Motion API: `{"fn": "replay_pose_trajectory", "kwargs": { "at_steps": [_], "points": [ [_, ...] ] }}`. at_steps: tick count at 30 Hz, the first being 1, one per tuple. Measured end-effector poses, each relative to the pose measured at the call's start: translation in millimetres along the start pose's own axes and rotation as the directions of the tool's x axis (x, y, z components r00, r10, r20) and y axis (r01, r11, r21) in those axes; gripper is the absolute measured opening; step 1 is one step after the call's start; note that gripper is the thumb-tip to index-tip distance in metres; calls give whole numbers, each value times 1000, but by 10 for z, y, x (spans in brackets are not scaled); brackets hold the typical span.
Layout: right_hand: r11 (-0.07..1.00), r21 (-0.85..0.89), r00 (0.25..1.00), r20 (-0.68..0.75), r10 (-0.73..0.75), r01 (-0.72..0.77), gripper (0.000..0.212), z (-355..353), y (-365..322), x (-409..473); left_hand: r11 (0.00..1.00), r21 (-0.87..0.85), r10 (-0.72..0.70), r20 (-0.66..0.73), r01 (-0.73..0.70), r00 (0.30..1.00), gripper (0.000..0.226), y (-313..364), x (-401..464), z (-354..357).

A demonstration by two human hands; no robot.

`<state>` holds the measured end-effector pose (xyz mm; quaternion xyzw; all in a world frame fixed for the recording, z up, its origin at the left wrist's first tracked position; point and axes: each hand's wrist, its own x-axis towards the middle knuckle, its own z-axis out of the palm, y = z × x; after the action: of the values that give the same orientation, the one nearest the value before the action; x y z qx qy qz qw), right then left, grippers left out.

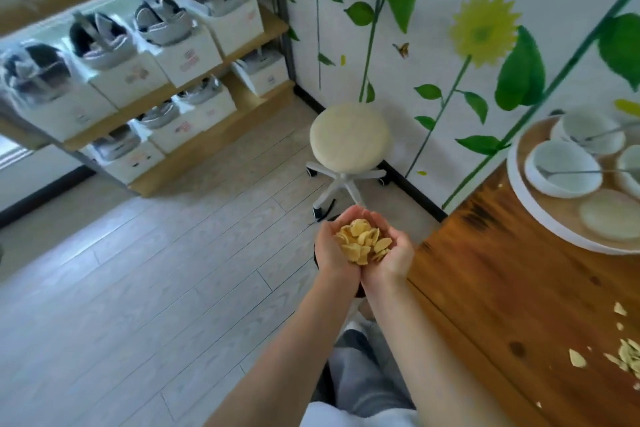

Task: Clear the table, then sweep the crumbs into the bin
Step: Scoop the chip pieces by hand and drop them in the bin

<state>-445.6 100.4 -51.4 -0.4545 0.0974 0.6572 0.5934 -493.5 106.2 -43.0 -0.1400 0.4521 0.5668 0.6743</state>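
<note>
My left hand (334, 250) and my right hand (394, 255) are cupped side by side, holding a heap of yellow crumbs (363, 241) over the floor, left of the wooden table (502, 270). A dark round object shows just beneath my hands, mostly hidden by them; I cannot tell what it is. More yellow crumbs (623, 355) lie scattered on the table near its right edge. A round tray (540, 218) at the table's far end carries white bowls (562, 168) with spoons and a pale disc.
A cream-topped wheeled stool (348, 139) stands by the flower-painted wall just beyond my hands. Wooden shelves (145, 97) with white boxes and headsets fill the left. Pale plank floor spreads to the left of my arms.
</note>
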Motion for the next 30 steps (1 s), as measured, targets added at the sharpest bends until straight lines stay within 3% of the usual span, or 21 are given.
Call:
{"fn": "replay_pose_trajectory", "kwargs": {
  "at_steps": [13, 21, 26, 30],
  "points": [
    [985, -136, 980, -183, 83, -109, 35, 173, 157, 1751, 986, -129, -119, -127, 102, 985, 24, -73, 1721, 144],
    [949, -223, 894, -434, 107, -221, 28, -391, 600, 2624, 980, 96, -140, -292, 174, 946, 21, -399, 2633, -377],
    [922, -255, 848, -515, 126, -292, 18, -613, 736, 2895, 948, 206, -161, -348, 243, 924, 22, -530, 2973, -565],
    [905, -268, 826, -546, 139, -329, 55, -746, 632, 2925, 908, 230, -242, -395, 351, 886, 38, -561, 3034, -591]
  ]
}}
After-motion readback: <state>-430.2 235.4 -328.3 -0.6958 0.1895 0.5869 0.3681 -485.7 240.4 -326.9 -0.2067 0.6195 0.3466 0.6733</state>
